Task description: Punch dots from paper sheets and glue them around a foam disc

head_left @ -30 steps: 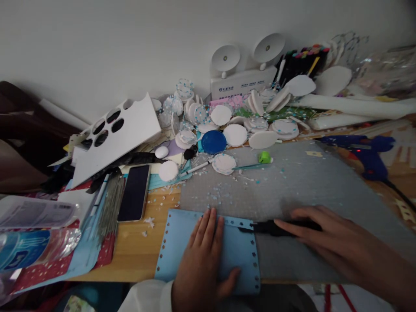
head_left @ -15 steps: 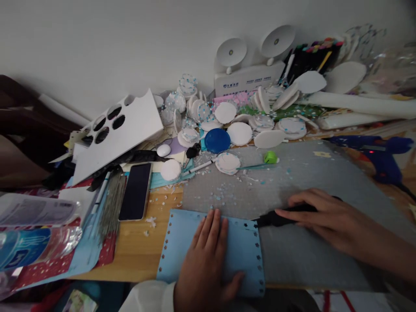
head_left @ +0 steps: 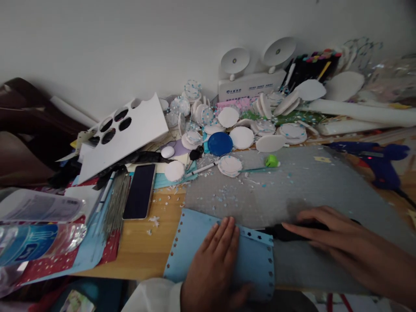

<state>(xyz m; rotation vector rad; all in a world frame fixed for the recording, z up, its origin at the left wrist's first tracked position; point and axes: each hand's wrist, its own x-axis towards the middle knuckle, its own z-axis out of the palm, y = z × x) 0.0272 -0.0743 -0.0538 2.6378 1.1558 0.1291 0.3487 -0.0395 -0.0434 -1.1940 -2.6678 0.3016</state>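
Observation:
A light blue paper sheet (head_left: 256,268) with small flower-shaped holes along its edges lies at the front of the grey mat (head_left: 318,186). Across its middle my left hand (head_left: 211,264) lies flat, fingers stretched out. My right hand (head_left: 344,242), to the right of the paper, is closed round black-handled scissors (head_left: 286,232). Their thin blade reaches under a punched strip (head_left: 256,236) at the paper's top edge, which looks partly cut from the sheet.
A blue glue gun (head_left: 383,160) lies at the right. White discs (head_left: 243,138), a blue disc (head_left: 220,144) and a green object (head_left: 271,161) are behind the paper. A phone (head_left: 139,190) and a bottle (head_left: 42,242) stand out at the left.
The punched strip at the top edge has come partly away from the sheet. The blade is further in along it. The whole view has shifted slightly.

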